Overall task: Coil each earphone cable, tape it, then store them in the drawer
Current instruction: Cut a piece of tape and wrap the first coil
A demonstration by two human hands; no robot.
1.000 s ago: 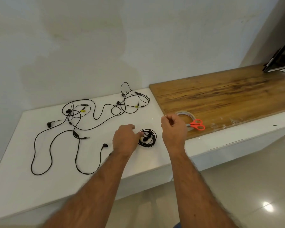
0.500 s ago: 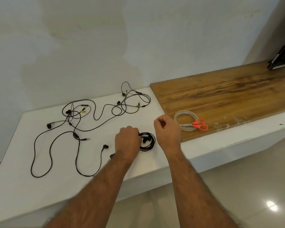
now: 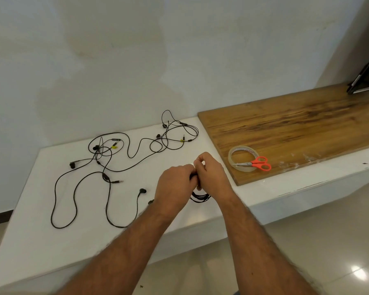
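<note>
A coiled black earphone cable [image 3: 200, 196] was held over the white desk [image 3: 41, 241] between both hands. The left hand [image 3: 175, 184] had its fingers curled round the coil; the right hand [image 3: 213, 173] pinched at its top. Loose earphones [image 3: 102, 167] were spread to the left, apart from the tape roll [image 3: 242, 159] and scissors [image 3: 258, 163] on the wooden board [image 3: 296, 124].

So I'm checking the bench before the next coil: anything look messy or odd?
Yes: loose earphone cables lie tangled across one another on the white counter, and pale flecks litter the wooden board beside the scissors.
</note>
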